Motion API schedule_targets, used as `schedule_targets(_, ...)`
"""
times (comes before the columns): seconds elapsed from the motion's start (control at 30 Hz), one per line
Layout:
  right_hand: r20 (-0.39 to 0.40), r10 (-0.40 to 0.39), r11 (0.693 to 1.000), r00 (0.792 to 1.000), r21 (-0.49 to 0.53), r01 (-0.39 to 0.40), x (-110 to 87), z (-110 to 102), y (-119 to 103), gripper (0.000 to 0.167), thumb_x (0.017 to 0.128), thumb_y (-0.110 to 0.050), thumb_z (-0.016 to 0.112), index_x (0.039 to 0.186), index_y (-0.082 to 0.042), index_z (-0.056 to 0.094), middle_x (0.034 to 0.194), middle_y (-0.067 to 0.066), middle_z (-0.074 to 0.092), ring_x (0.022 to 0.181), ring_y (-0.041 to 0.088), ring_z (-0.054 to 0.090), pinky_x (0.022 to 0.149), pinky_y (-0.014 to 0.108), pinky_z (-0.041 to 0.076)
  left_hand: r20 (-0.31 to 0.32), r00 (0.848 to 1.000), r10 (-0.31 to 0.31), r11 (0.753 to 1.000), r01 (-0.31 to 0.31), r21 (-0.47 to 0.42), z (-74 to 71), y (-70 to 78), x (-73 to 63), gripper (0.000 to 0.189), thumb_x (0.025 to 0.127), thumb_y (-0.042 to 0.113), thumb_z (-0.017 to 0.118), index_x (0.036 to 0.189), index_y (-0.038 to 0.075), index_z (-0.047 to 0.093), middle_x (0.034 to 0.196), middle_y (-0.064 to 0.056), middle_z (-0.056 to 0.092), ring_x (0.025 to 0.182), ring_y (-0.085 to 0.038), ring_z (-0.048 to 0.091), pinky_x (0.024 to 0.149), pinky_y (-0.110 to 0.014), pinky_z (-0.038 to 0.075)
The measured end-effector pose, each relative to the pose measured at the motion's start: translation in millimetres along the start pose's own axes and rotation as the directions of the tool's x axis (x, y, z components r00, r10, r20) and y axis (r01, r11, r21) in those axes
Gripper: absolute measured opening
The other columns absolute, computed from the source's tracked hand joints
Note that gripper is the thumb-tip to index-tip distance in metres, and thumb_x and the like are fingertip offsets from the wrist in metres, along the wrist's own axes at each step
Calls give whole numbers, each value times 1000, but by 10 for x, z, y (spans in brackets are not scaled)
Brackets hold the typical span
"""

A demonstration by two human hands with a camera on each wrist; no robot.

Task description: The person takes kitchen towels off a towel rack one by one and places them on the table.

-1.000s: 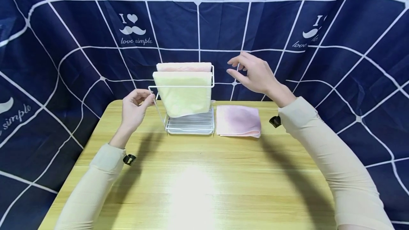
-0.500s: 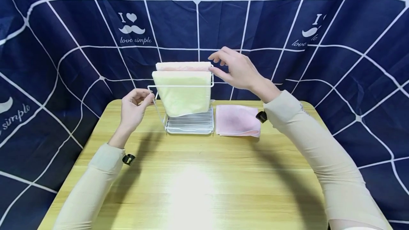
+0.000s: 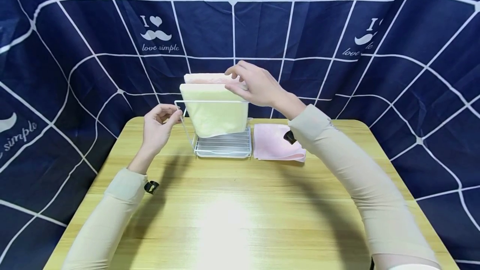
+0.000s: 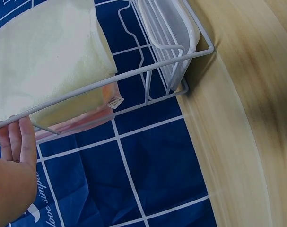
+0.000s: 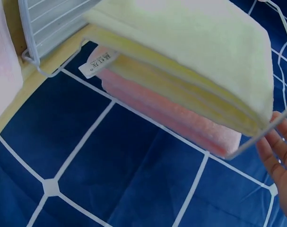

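A white wire rack stands at the back of the table. Over its upper bars hang a folded pale yellow towel and, behind that, a folded pink towel. A small white tag shows at their side in the right wrist view. My left hand pinches the rack's front left corner between thumb and fingers. My right hand hovers at the towels' upper right end, fingers loosely bent, thumb over the yellow towel's top edge. In the right wrist view its fingers lie beside the rack's bar.
Right of the rack, a folded light pink towel lies flat on the wooden table. A slatted tray forms the rack's base. Dark blue cloth with white lines hangs around the back and sides.
My right hand has moved left, from beside the rack to over the right end of the hanging towels. The left hand keeps its hold on the rack; the towels have not moved.
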State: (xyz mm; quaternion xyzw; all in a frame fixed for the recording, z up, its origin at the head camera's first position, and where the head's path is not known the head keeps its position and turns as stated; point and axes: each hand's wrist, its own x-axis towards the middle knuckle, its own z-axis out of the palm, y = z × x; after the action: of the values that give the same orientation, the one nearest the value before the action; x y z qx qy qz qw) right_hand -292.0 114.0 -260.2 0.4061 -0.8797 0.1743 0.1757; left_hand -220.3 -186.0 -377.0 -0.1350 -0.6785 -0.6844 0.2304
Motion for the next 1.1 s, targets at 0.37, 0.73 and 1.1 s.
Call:
schedule_targets(0.37,113,38,999,993,-25,-36,133,114,-18,42,105,-43,64,134,-14,64,121,7,69,108,25,69,91,42,61,-3,1000,-4,1000,4,-8,-4,-15,-4,12,95,-12,68,104,-17,63,82,11,76,72,-3,71,72,-16,67)
schedule_targets(0.73,179,44,997,983,-67,-32,219,150,-66,40,105,-44,64,133,-14,66,120,6,70,107,26,70,92,44,62,-8,1000,-7,999,7,-39,0,-21,4,12,94,-14,68,98,-2,68,81,11,76,71,-3,71,71,-16,66)
schedule_targets(1.1,210,48,994,976,-107,-26,296,206,-66,38,106,-44,63,130,-16,67,120,4,71,110,22,71,92,42,63,1,1000,-3,999,3,-37,-12,-40,23,7,95,-13,68,100,-9,67,81,10,76,71,-3,71,72,-16,66)
